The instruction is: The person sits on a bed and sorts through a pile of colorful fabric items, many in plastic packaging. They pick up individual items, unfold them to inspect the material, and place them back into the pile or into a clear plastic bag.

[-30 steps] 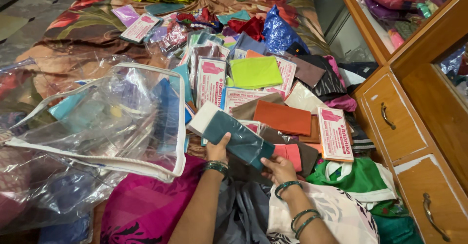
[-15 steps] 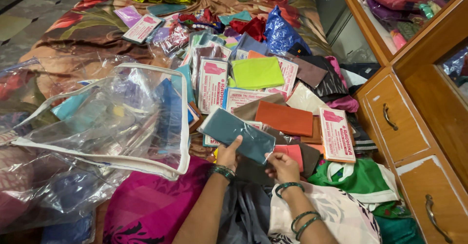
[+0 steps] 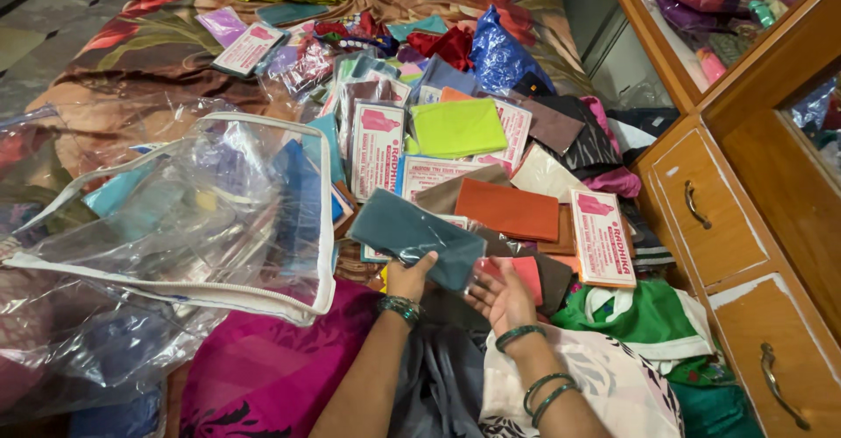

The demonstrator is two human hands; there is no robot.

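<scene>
- I am watching my left hand (image 3: 410, 277) pinching the near edge of a teal cloth packet (image 3: 417, 235), thumb on top and fingers underneath, so it is clamped on the packet.
- My right hand (image 3: 501, 296) is lying open just beside the packet's right end, palm up and fingers spread, no longer gripping it; half a second ago it was closed on that corner.
- The teal cloth packet is being held low over the pile of folded fabrics, between the clear zip bag (image 3: 201, 210) on its left and the orange cloth (image 3: 510, 209) just behind and to its right.
- Compared with a second ago, the packet is sitting a little further up and to the left, and the white packet that was showing behind its left end is now out of sight.
- A pink cloth (image 3: 524, 273) is peeking out beneath my right fingers, lying on a brown piece.
- A lime green cloth (image 3: 458, 128) is resting further back on the pile, with white and pink printed cards (image 3: 378, 149) beside it and another card (image 3: 602, 238) to the right of the orange cloth.
- A blue plastic bag (image 3: 501, 54) is standing at the far end of the pile, and a magenta cloth (image 3: 263, 368) is spreading under my left forearm.
- The wooden drawers (image 3: 710, 219) are standing along the right, unchanged.
</scene>
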